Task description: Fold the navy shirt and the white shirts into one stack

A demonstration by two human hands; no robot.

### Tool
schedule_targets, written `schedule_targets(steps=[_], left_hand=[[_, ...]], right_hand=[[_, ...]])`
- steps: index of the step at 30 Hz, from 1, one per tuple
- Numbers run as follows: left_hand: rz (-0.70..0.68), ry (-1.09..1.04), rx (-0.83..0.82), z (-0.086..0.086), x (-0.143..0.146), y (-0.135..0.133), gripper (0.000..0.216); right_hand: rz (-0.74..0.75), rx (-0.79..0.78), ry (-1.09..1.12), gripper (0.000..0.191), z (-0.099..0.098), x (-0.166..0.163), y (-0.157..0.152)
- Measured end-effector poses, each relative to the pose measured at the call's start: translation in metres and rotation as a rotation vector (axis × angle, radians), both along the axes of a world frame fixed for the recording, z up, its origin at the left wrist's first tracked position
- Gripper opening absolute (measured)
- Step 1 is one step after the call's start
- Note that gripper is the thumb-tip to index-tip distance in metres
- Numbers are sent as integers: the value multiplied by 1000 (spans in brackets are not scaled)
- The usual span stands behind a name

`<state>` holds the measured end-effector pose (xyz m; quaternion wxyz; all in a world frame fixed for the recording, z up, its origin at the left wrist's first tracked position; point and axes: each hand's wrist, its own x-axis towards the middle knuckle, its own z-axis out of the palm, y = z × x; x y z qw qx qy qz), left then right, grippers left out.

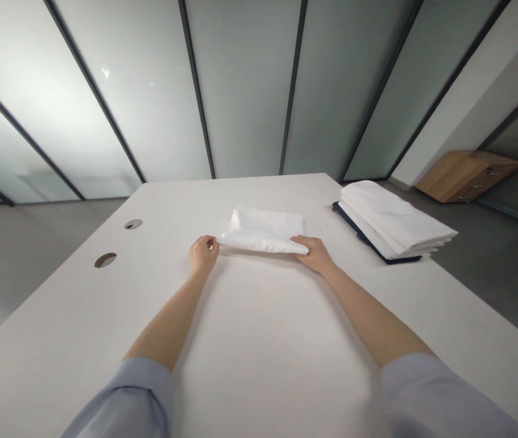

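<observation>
A flat white package in a glossy clear plastic bag (263,231) lies near the middle of the white table, its near edge lifted slightly. My left hand (203,252) pinches the bag's near left corner between thumb and fingertips. At the near right corner, my right hand (312,252) grips the bag, thumb on top and the other fingers underneath, mostly hidden. What fills the bag looks like folded white cloth, though the plastic's shine blurs it.
On the right of the white table (259,340), a stack of folded white cloths (393,216) rests on a dark navy item (368,240). Two round cable holes (105,260) are at the left. Behind stand frosted glass panels (245,85) and, far right, a wooden cabinet (466,173).
</observation>
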<state>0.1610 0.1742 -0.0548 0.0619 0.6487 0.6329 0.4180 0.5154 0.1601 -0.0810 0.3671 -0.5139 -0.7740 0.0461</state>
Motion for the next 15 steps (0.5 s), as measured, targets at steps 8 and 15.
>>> schedule_targets(steps=[8, 15], left_hand=[[-100, -716, -140, -8, -6, 16, 22], [-308, -872, -186, -4, -10, 20, 26]], right_hand=[[-14, -30, 3, 36, -1, 1, 0], [-45, -57, 50, 40, -6, 3, 1]])
